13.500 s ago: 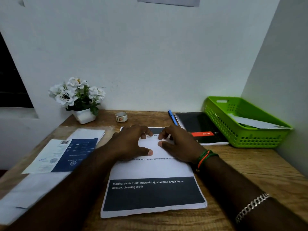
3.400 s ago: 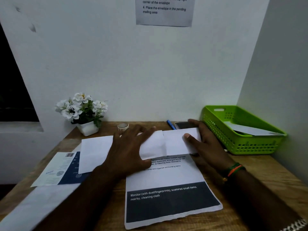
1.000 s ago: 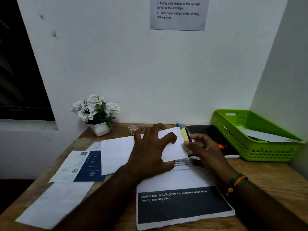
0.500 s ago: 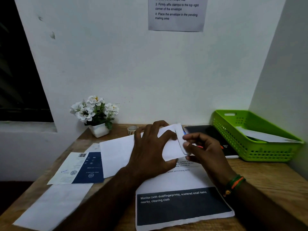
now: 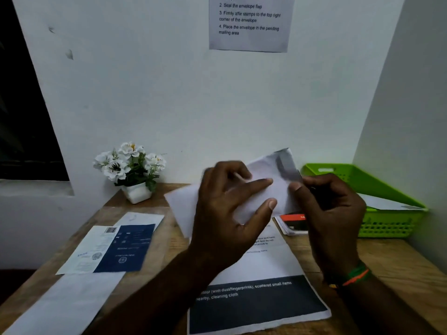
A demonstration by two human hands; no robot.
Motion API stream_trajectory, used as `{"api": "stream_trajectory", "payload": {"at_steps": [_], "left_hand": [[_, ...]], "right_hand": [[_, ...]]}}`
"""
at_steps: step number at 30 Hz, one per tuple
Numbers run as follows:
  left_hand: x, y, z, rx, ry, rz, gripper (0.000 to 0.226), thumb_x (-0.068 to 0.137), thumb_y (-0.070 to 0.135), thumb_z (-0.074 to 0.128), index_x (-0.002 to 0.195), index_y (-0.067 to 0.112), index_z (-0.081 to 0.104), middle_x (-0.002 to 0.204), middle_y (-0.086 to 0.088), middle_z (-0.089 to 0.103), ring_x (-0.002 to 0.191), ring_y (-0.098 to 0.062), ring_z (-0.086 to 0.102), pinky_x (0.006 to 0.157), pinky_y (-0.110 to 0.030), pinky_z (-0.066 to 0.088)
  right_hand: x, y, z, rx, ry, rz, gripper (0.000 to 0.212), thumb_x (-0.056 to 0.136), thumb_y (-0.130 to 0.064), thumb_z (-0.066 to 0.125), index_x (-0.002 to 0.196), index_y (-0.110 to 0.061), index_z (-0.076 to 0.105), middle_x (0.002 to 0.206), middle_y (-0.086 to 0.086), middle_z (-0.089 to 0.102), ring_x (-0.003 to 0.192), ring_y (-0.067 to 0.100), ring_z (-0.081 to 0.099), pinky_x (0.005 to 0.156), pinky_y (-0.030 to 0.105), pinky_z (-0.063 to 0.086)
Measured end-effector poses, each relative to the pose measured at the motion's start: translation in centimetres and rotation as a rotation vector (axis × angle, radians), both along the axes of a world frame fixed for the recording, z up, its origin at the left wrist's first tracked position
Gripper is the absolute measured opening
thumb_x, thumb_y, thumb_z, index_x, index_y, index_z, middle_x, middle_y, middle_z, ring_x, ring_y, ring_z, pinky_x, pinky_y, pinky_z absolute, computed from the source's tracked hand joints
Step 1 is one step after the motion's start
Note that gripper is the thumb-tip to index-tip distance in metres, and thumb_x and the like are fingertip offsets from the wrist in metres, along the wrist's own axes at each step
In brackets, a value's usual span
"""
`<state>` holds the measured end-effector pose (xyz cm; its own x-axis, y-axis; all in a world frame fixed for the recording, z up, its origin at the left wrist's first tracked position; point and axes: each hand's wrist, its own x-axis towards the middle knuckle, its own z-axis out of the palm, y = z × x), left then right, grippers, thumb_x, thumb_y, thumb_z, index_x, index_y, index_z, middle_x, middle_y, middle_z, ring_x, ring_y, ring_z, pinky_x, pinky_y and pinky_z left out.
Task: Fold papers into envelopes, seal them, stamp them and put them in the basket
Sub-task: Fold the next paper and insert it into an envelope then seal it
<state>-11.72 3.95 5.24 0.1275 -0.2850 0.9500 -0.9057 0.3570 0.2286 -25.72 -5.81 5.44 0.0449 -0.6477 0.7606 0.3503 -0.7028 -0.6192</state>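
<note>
Wall notice (image 5: 249,22) reads "Seal the envelope flap" (step 2); desk sheet (image 5: 256,298): "cleaning cloth".

On my desk (image 5: 399,257) the flower pot (image 5: 136,192) sits far left, the basket (image 5: 377,189) far right. The printed sheet (image 5: 256,298) lies nearest me, the leaflet (image 5: 108,247) to its left.

White envelope (image 5: 263,197) lifted off desk (image 5: 399,262), tilted, flap end blurred; green basket (image 5: 387,226) right, holding one envelope (image 5: 387,203).

Basket (image 5: 387,189) open on top; notebook (image 5: 291,222) lies before it (flowerpot (image 5: 136,192) far left).
</note>
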Motion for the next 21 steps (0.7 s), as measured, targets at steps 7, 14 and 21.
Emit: {"api": "stream_trajectory", "payload": {"at_steps": [7,14,21], "left_hand": [[-0.9,0.3,0.0,0.066,0.468,-0.376,0.027,0.087,0.032,0.076,0.103,0.010,0.076,0.100,-0.001,0.074,0.095,-0.025,0.073,0.077,-0.036,0.061],[-0.1,0.1,0.1,0.018,0.816,-0.390,0.014,0.093,0.011,0.071,0.093,-0.003,0.072,0.081,-0.012,0.077,0.073,-0.024,0.075,0.066,-0.039,0.062],[5.1,0.3,1.9,0.237,1.340,-0.760,0.025,0.090,0.018,0.066,0.109,0.004,0.071,0.111,-0.015,0.077,0.101,-0.027,0.073,0.079,-0.040,0.064]], "right_hand": [[0.7,2.2,-0.5,-0.455,0.139,-0.074,0.017,0.086,0.001,0.074,0.096,-0.013,0.069,0.110,0.001,0.072,0.102,0.015,0.071,0.075,0.024,0.057],[1.0,1.2,-1.2,-0.597,0.539,-0.056,0.045,0.086,-0.027,0.081,0.127,-0.012,0.069,0.139,0.001,0.061,0.129,0.024,0.054,0.104,0.034,0.043],[0.9,-6.6,-3.4,0.335,0.229,-0.067,0.036,0.091,-0.027,0.072,0.125,-0.018,0.069,0.129,0.002,0.067,0.120,0.015,0.062,0.101,0.031,0.050]]}}
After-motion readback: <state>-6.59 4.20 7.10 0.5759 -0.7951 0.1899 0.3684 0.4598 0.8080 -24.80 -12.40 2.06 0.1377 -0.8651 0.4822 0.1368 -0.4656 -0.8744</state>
